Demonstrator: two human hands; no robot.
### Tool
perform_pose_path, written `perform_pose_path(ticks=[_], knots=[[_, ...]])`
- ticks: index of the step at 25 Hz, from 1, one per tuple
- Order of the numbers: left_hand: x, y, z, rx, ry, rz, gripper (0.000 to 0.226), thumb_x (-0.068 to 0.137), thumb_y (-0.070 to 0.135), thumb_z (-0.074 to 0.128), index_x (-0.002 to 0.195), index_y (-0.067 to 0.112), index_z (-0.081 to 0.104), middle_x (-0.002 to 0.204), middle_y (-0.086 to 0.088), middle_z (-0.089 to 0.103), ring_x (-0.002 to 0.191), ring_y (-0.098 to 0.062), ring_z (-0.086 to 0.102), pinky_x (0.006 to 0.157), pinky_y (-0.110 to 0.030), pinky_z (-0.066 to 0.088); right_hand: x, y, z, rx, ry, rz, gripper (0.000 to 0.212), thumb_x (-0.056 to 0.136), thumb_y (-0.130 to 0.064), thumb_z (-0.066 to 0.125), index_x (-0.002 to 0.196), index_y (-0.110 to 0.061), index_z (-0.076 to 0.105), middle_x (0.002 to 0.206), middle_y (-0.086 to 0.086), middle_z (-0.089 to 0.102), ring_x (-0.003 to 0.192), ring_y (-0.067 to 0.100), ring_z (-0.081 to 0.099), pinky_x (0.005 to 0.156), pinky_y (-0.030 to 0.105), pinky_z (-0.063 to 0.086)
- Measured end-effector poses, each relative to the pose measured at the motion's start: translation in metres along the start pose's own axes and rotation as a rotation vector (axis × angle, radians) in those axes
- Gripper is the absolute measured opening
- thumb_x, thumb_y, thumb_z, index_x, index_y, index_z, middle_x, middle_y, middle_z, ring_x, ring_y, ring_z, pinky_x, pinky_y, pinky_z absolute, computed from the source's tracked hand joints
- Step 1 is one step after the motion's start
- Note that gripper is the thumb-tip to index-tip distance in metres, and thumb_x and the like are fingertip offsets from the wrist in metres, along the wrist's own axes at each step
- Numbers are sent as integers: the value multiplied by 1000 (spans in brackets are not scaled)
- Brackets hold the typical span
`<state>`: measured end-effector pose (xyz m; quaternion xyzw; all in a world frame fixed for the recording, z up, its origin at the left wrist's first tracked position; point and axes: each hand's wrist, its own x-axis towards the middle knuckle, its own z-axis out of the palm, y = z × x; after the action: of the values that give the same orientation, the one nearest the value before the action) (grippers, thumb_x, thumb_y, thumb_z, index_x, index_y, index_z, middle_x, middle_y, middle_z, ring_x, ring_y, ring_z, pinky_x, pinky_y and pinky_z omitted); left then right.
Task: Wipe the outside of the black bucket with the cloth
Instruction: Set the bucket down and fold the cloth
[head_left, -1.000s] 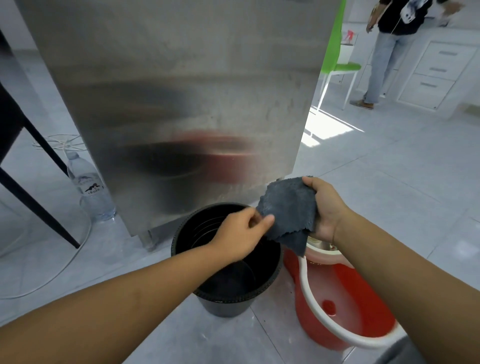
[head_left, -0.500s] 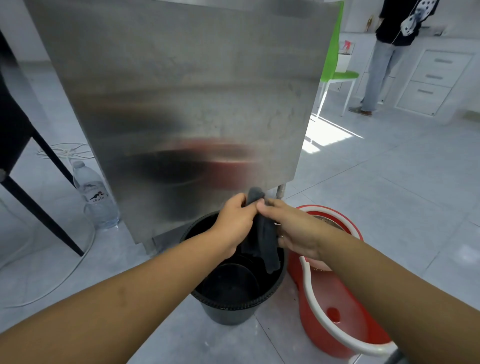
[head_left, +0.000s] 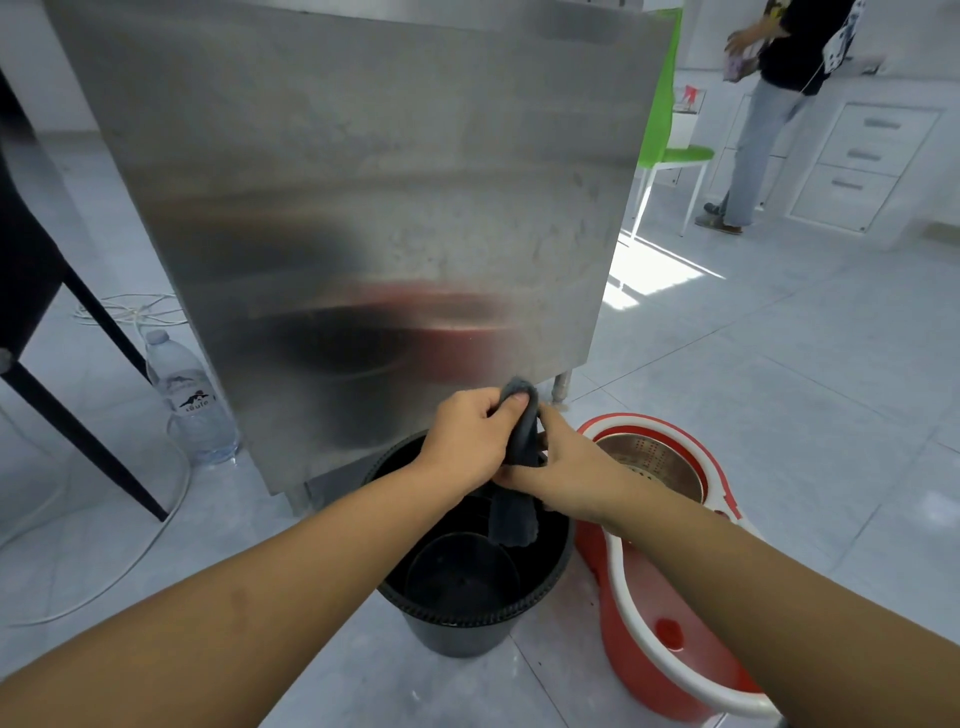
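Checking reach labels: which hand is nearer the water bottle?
Left. The left hand is on the side of the bottle; the right hand is beyond it, toward the red bucket.

Two bare forearms, sleeveless to the frame edge (no rings, no watch)

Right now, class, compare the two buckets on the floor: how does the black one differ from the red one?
The black bucket is round and plain; the red bucket is longer, with a white handle and a metal strainer basket. The cloth, gripped by the left hand and right hand, hangs over the black bucket, not the red. Both stand upright, side by side.
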<state>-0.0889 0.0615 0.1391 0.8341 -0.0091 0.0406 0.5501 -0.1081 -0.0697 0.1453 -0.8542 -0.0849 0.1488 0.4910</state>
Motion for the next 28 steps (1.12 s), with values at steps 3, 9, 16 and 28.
perform_pose_path(ticks=[3,9,16,28], knots=[[0,2,-6,235,6,167,44,97,33,55,75,-4,65,62,-16,61,56,-18,48,55,-31,38,7,9,-2,-93,81,35,55,81,-16,59,131,-25,41,108,5,66,96,24,66,87,44,57],[7,2,-26,452,-49,235,33,96,19,54,71,-2,58,56,-2,48,61,-24,45,58,-33,36,9,16,-15,-84,-19,182,45,85,-36,64,124,-21,47,109,3,67,98,24,67,72,41,60],[-5,20,-27,805,-101,410,25,84,27,52,95,23,74,85,-2,74,81,-27,67,67,-36,55,17,23,11,-230,56,-52,31,81,-29,64,109,-20,55,102,1,67,92,19,64,77,32,52],[13,-8,-84,267,-1069,-184,12,83,13,66,82,16,78,83,-2,77,86,-24,71,90,-37,57,-8,-7,-52,25,-444,116,6,80,-6,55,79,-6,61,64,5,58,54,14,54,50,22,42]])
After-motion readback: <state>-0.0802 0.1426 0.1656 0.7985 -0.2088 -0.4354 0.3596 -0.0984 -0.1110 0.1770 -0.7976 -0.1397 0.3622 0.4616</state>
